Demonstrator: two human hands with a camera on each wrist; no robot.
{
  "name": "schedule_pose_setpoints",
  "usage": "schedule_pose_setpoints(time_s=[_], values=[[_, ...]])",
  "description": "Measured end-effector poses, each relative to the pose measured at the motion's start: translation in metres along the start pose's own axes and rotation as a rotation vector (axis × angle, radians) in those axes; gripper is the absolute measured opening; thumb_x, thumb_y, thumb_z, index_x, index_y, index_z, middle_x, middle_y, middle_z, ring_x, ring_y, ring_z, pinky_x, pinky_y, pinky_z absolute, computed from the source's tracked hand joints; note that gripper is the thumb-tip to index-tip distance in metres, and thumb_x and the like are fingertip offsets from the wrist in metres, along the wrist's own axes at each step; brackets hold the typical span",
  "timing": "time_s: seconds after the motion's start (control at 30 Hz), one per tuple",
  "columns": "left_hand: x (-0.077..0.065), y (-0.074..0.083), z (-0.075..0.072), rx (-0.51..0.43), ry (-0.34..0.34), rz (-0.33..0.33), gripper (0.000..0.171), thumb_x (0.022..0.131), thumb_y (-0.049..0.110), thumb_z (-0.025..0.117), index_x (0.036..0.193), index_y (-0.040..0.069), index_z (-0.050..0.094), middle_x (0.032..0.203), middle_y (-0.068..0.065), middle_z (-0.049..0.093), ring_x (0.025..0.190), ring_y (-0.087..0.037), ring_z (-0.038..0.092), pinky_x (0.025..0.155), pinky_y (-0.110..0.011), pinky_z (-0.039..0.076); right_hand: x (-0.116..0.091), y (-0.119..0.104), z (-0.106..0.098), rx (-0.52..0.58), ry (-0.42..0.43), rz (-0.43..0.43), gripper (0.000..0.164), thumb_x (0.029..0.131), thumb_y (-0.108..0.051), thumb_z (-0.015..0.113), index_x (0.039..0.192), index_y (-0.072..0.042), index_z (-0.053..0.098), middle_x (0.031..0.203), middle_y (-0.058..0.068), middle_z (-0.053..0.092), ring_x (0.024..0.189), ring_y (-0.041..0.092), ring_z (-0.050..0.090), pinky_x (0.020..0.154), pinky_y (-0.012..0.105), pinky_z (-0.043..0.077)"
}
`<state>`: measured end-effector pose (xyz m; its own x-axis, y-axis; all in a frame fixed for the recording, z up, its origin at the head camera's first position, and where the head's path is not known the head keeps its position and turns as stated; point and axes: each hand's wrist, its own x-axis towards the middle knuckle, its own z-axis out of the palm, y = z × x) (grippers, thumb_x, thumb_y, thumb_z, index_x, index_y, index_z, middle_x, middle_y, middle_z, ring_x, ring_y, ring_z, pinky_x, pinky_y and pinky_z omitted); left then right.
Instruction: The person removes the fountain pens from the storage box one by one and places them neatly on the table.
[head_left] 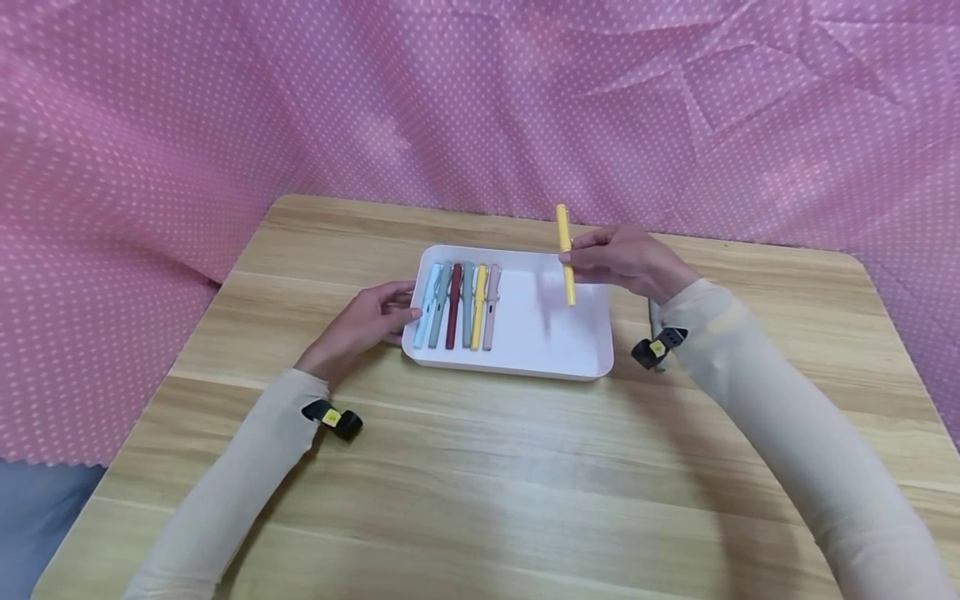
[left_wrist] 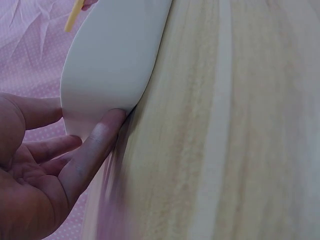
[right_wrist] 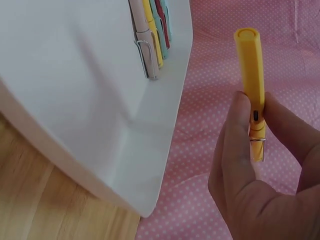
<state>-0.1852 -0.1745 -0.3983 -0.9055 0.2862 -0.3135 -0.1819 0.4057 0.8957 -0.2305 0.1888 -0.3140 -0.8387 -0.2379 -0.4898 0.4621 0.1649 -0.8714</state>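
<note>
My right hand [head_left: 622, 257] pinches a yellow pen [head_left: 565, 250] between thumb and fingers, holding it nearly upright over the right part of a white tray [head_left: 547, 372]. In the right wrist view, the clip end of that yellow pen [right_wrist: 252, 70] points down. At the tray's left end, my left hand [head_left: 367, 321] grips the wall, with the tips at the rim and low on the outer side. Side by side in the tray's left half lie a light blue pen [head_left: 427, 308], a dark red pen [head_left: 453, 308], a pale pink pen [head_left: 492, 308], another yellow one and grey-green ones.
On the wooden table [head_left: 480, 467], right of the tray, lies a grey-green pen [head_left: 655, 315], partly hidden by the right wrist and its camera [head_left: 660, 346]. A pink dotted cloth [head_left: 480, 108] hangs behind the table's far edge.
</note>
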Motion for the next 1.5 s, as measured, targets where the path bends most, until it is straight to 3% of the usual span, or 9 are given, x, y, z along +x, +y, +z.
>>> schedule_pose_setpoints(time_s=[0.23, 0.5, 0.8, 1.03, 1.5], values=[[0.0, -0.002, 0.001, -0.005, 0.012, -0.009, 0.06, 0.093, 0.024, 0.063, 0.146, 0.017, 0.037, 0.129, -0.007, 0.049, 0.11, -0.024, 0.055, 0.078, -0.032, 0.058, -0.02, 0.004, -0.024, 0.017, 0.004, -0.042, 0.035, 0.084, -0.008, 0.072, 0.112, 0.002, 0.053, 0.101, 0.01, 0.062, 0.089, 0.018, 0.066, 0.09, 0.031, 0.053], [-0.001, -0.006, 0.0, -0.028, 0.012, -0.01, 0.059, 0.093, 0.026, 0.063, 0.145, 0.018, 0.037, 0.127, -0.007, 0.05, 0.11, -0.024, 0.055, 0.079, -0.033, 0.058, -0.041, 0.015, -0.056, 0.077, 0.038, -0.09, 0.007, 0.085, -0.006, 0.07, 0.092, -0.007, 0.067, 0.089, 0.004, 0.066, 0.081, 0.012, 0.065, 0.081, 0.026, 0.056], [-0.004, -0.005, -0.003, -0.003, -0.01, 0.033, 0.06, 0.094, 0.026, 0.061, 0.146, 0.013, 0.035, 0.129, -0.013, 0.05, 0.112, -0.028, 0.055, 0.08, -0.032, 0.057, -0.056, 0.028, -0.08, 0.115, 0.085, -0.098, 0.009, 0.083, -0.005, 0.072, 0.092, -0.009, 0.071, 0.092, 0.005, 0.066, 0.086, 0.013, 0.066, 0.084, 0.028, 0.055], [-0.002, -0.001, -0.001, -0.017, 0.003, 0.006, 0.058, 0.094, 0.026, 0.061, 0.145, 0.015, 0.036, 0.127, -0.007, 0.05, 0.11, -0.023, 0.055, 0.081, -0.033, 0.057, -0.069, 0.041, -0.099, 0.151, 0.111, -0.061, 0.01, 0.084, -0.003, 0.071, 0.091, -0.01, 0.073, 0.092, 0.005, 0.07, 0.089, 0.015, 0.068, 0.085, 0.029, 0.054], [0.0, -0.002, 0.001, 0.008, 0.001, 0.024, 0.06, 0.093, 0.026, 0.062, 0.146, 0.015, 0.036, 0.129, -0.01, 0.05, 0.111, -0.026, 0.054, 0.08, -0.032, 0.057, -0.08, 0.079, -0.126, 0.12, 0.148, 0.029, 0.01, 0.085, -0.005, 0.07, 0.089, -0.013, 0.072, 0.088, 0.002, 0.071, 0.083, 0.013, 0.068, 0.084, 0.027, 0.054]])
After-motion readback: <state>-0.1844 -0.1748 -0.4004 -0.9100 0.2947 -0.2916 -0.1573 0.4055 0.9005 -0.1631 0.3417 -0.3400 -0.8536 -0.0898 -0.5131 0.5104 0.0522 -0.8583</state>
